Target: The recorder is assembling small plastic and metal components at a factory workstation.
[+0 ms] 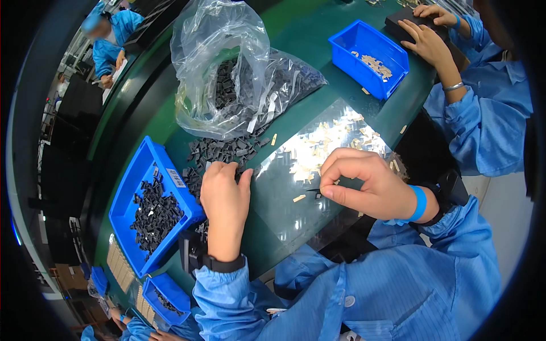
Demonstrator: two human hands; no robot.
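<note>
Green worktop point(341, 108) is strewn with parts. A small dark piece point(314, 193) is pinched by the right hand point(364, 184) fingers; left hand point(224, 196) fingers lie curled, empty, on black pieces point(224, 150). Slack pinching could drop it among tan bits point(324, 142).

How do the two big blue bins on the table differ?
The near blue bin by the left hand holds many small black parts; the far blue bin near another person's hands holds a few pale tan pieces. The near one looks fuller. Both are open, blue plastic trays on the green table.
</note>
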